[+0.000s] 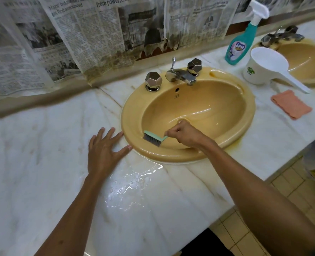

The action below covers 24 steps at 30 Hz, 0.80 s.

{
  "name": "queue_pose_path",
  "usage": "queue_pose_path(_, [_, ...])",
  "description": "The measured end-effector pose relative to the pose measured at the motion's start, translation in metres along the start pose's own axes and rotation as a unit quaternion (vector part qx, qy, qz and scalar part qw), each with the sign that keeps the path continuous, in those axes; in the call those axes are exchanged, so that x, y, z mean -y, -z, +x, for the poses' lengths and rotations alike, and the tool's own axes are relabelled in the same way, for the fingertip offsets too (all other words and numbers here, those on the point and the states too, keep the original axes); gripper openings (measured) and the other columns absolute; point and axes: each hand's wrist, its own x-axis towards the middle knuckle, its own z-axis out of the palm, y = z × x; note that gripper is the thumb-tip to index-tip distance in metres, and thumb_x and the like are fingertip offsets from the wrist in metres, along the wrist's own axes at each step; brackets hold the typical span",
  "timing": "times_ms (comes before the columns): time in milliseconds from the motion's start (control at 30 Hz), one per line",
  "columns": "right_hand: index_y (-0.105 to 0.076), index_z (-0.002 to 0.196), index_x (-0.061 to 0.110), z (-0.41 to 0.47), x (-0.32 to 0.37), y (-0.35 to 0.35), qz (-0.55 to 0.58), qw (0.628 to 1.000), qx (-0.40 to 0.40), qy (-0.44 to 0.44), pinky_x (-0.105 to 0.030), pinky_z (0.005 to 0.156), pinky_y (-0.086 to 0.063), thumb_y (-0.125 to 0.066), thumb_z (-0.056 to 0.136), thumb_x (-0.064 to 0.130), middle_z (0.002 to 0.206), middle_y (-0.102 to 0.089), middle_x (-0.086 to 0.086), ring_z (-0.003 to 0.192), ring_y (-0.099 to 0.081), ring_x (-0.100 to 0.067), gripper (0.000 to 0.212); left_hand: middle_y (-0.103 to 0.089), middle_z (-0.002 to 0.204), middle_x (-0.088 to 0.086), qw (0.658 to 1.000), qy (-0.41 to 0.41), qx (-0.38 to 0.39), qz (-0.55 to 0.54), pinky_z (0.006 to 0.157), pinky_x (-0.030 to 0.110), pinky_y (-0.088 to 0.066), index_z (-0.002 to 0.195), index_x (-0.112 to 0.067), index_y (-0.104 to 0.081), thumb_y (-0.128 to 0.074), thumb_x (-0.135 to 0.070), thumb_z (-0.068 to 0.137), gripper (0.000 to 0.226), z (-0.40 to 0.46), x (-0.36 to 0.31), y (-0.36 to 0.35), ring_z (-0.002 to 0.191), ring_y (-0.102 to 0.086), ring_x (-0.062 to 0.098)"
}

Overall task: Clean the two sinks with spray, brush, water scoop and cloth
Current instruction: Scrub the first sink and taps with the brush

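A tan oval sink (217, 100) is set in a white marble counter (33, 154). My right hand (184, 133) grips the handle of a mint-green brush (153, 138), whose grey bristles press on the near inner wall of the basin. My left hand (105, 150) lies flat with fingers spread on the counter, fingertips at the sink's left rim. A second tan sink (308, 60) shows at the far right. Between the two sinks stand a teal spray bottle (241, 43) and a white water scoop (263, 67), with a pink cloth (291, 104) lying in front of them.
A puddle of water (129, 183) spreads on the counter in front of the sink. Chrome tap and faceted knobs (178, 74) stand at the back rim. Newspaper sheets (79, 34) cover the wall behind. Tiled floor (291, 191) lies beyond the counter's right edge.
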Motion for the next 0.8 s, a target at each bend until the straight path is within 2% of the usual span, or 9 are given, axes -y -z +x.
queue_pose_path(67, [-0.058,0.067,0.010,-0.014,-0.011,0.024,-0.041,0.999,0.001,-0.023,-0.025,0.047,-0.020,-0.066,0.092,0.023,0.060,-0.026,0.005,0.048,-0.020,-0.010,0.030,-0.045,0.152,-0.005,1.000,-0.001,0.000,0.000,0.121,0.044,-0.014,0.136,-0.034,-0.059,-0.048,-0.078,0.079,0.073,0.002,0.001,0.000,0.148,-0.023,0.018])
queue_pose_path(200, [-0.061,0.074,-0.010,-0.031,-0.027,0.059,-0.090,0.995,0.006,-0.042,-0.022,0.048,-0.020,-0.067,0.090,0.026,0.062,-0.025,-0.005,0.052,-0.021,-0.012,0.040,-0.045,0.152,-0.005,1.000,-0.002,0.001,-0.003,0.121,0.043,-0.014,0.135,-0.033,-0.060,-0.049,-0.079,0.078,0.074,0.004,0.001,-0.001,0.148,-0.023,0.018])
queue_pose_path(267, [-0.072,0.085,-0.003,-0.023,-0.018,0.039,-0.077,0.997,0.001,-0.023,-0.019,0.049,-0.024,-0.066,0.091,0.024,0.060,-0.031,0.002,0.046,-0.028,-0.008,0.029,-0.045,0.152,-0.006,1.000,0.000,0.001,-0.005,0.121,0.043,-0.013,0.135,-0.034,-0.060,-0.047,-0.080,0.077,0.075,0.002,0.001,-0.001,0.149,-0.022,0.017])
queue_pose_path(333, [-0.078,0.091,0.009,-0.015,-0.007,0.010,-0.077,0.997,-0.022,0.004,-0.016,0.055,-0.032,-0.063,0.092,0.022,0.063,-0.043,0.009,0.051,-0.043,-0.002,0.020,-0.044,0.152,-0.006,1.000,0.002,0.003,-0.007,0.121,0.042,-0.013,0.136,-0.035,-0.058,-0.047,-0.080,0.077,0.075,0.001,0.000,0.000,0.149,-0.021,0.017])
queue_pose_path(433, [-0.077,0.083,0.013,-0.022,-0.008,0.003,-0.108,0.993,-0.046,0.024,-0.028,0.058,-0.030,-0.059,0.092,0.023,0.062,-0.039,0.008,0.057,-0.031,-0.008,0.022,-0.044,0.153,-0.006,1.000,0.002,0.005,-0.009,0.121,0.043,-0.013,0.136,-0.035,-0.058,-0.048,-0.080,0.078,0.075,0.001,0.000,0.001,0.149,-0.021,0.017])
queue_pose_path(600, [-0.074,0.078,0.006,-0.054,-0.030,0.043,-0.104,0.993,-0.042,0.031,-0.028,0.055,-0.027,-0.063,0.089,0.022,0.057,-0.037,0.013,0.056,-0.027,-0.006,0.023,-0.044,0.153,-0.006,1.000,-0.003,0.005,-0.002,0.121,0.043,-0.013,0.136,-0.035,-0.058,-0.046,-0.080,0.078,0.074,0.002,0.002,-0.001,0.149,-0.022,0.017])
queue_pose_path(700, [-0.075,0.066,0.026,-0.041,-0.004,0.006,-0.104,0.992,-0.043,0.049,-0.029,0.054,-0.025,-0.061,0.090,0.021,0.055,-0.032,0.010,0.054,-0.027,-0.008,0.028,-0.044,0.153,-0.006,1.000,-0.006,0.005,0.001,0.121,0.044,-0.014,0.137,-0.035,-0.058,-0.045,-0.081,0.078,0.075,0.002,0.003,-0.001,0.149,-0.022,0.018])
queue_pose_path(733, [-0.066,0.054,0.035,-0.036,0.005,-0.009,-0.105,0.992,-0.046,0.060,-0.030,0.055,-0.025,-0.059,0.089,0.022,0.054,-0.031,0.009,0.056,-0.026,-0.008,0.038,-0.043,0.153,-0.006,1.000,-0.008,0.007,0.003,0.121,0.044,-0.014,0.138,-0.036,-0.057,-0.044,-0.080,0.079,0.075,0.001,0.003,-0.001,0.149,-0.021,0.018])
queue_pose_path(800, [-0.052,0.049,0.035,-0.033,0.013,-0.022,-0.124,0.988,-0.049,0.074,-0.030,0.056,-0.027,-0.055,0.084,0.029,0.054,-0.032,0.007,0.059,-0.026,-0.010,0.036,-0.043,0.154,-0.006,1.000,-0.012,0.007,0.008,0.121,0.044,-0.014,0.139,-0.036,-0.056,-0.041,-0.081,0.080,0.075,0.001,0.004,0.000,0.149,-0.021,0.018])
